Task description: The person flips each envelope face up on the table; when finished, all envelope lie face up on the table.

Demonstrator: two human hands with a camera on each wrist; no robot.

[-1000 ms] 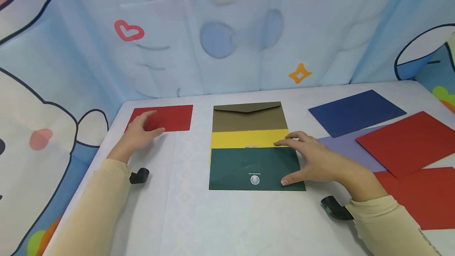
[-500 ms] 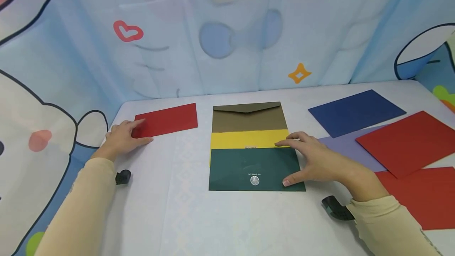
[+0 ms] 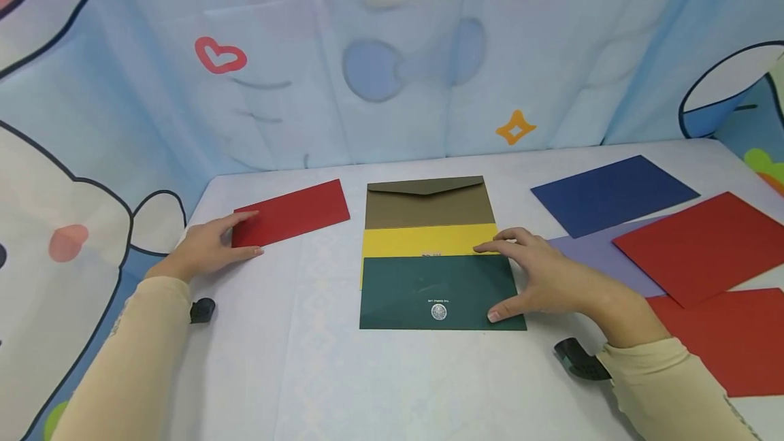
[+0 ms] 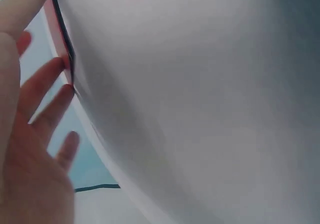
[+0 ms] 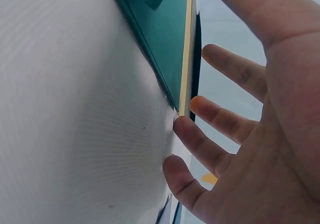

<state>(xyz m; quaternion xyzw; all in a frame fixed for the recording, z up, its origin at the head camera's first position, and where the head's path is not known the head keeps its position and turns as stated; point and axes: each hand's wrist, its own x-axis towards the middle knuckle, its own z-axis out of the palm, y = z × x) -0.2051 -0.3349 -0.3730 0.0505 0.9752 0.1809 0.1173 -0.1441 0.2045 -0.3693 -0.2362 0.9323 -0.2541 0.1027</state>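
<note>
On the left of the table lies a small red envelope (image 3: pixel 292 212), angled with its right end farther away. My left hand (image 3: pixel 205 247) is at its left end, index finger over the top and thumb at the near corner. In the left wrist view, the spread fingers (image 4: pixel 50 111) reach the envelope's edge. A dark green envelope (image 3: pixel 404 298) with a round white emblem overlaps a yellow envelope (image 3: pixel 392 240), which overlaps an olive-brown envelope (image 3: pixel 429 209) with a flap. Over their right side, my right hand (image 3: pixel 545 278) spreads its fingers, thumb on the green one.
To the right lie a dark blue envelope (image 3: pixel 615 192), a lilac envelope (image 3: pixel 603 257) partly covered, and two red envelopes, one farther back (image 3: pixel 704 247) and one nearer (image 3: pixel 729 346). A patterned blue curtain (image 3: pixel 416 114) hangs behind the table.
The small red envelope has turned counterclockwise and slid slightly right and nearer. My left hand has moved left and down around its end. The right hand has stayed in place.
</note>
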